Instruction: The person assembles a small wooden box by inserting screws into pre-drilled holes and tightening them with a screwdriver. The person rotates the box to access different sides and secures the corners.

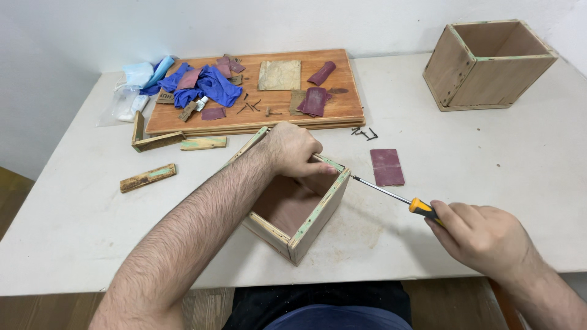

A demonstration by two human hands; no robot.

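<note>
A small open wooden box point(306, 223) sits near the front of the white table point(465, 153). My left hand point(292, 150) grips its far rim, fingers hooked over the edge. My right hand point(483, 235) holds a screwdriver point(391, 195) with a yellow and black handle. The metal shaft points left, and its tip touches the box's upper right corner. The box's inside is bare wood.
A wooden board point(278, 116) at the back carries blue cloth point(205, 82), sandpaper pieces and screws. A larger wooden box point(489, 64) stands back right. Loose screws point(365, 132), a sandpaper sheet point(386, 166) and wood strips point(148, 177) lie on the table.
</note>
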